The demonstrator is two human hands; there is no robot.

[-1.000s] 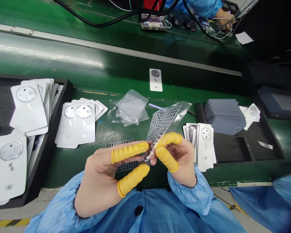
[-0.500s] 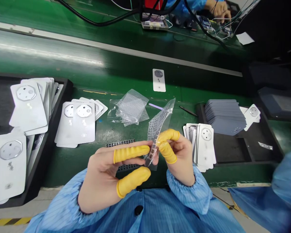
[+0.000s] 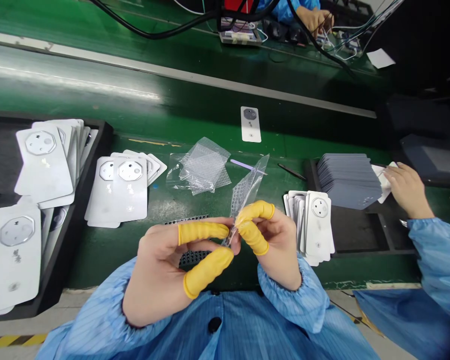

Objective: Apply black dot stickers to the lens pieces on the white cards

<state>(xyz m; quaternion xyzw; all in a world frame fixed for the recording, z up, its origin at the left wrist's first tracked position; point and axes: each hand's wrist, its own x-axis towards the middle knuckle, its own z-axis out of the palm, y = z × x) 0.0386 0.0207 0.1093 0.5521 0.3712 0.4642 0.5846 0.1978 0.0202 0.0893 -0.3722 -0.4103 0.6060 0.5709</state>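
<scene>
Yellow finger cots cover the thumb and forefinger of my left hand [image 3: 172, 265], which pinches the lower edge of a clear plastic sheet [image 3: 243, 192] with rows of round dots. My right hand [image 3: 272, 232], also in yellow cots, grips the same sheet from the right with curled fingers. The sheet stands tilted, its upper corner pointing away from me. Behind my left fingers lies a black sheet with rows of dots [image 3: 193, 257], partly hidden. Beyond my hands, more clear dotted sheets [image 3: 204, 165] lie in a loose pile beside a thin purple stick [image 3: 243, 165].
White phone back panels [image 3: 129, 192] lie stacked at left, some in a black tray [image 3: 107, 135]. More panels [image 3: 318, 225] stand right of me, beside a tray of grey panels [image 3: 348, 185]. Dark tweezers [image 3: 291, 172] lie near it. A co-worker's hand [image 3: 408, 190] reaches in from the right.
My left thumb has closed up to the sheet, and its lower end has turned slightly. A co-worker's hand has come onto the white panels at right. The single panel on the belt has shifted right.
</scene>
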